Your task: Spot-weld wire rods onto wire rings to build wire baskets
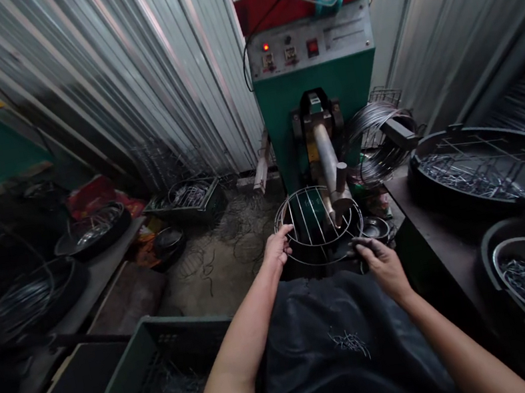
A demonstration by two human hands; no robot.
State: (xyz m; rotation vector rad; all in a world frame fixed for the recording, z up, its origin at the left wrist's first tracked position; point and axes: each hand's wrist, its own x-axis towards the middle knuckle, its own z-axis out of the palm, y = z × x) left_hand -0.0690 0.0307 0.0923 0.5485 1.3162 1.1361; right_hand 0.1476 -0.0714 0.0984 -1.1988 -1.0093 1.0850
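Note:
A round wire rack, with parallel bars across a hoop and a second hoop below, is held level above my lap. At its left rim, my left hand is closed on the wire. My right hand pinches at the near right edge, its fingertips dark; how much of the rim lies between them is partly hidden. Over the rack's right part reaches the metal arm of a green spot welding machine, its tip down by the bars. Short wire pieces lie on the black apron across my lap.
On the right, a bench bears black pans of bent wire pieces. A wire coil hangs beside the machine. A green crate stands at left front, with pans behind it. Wire scraps litter the floor.

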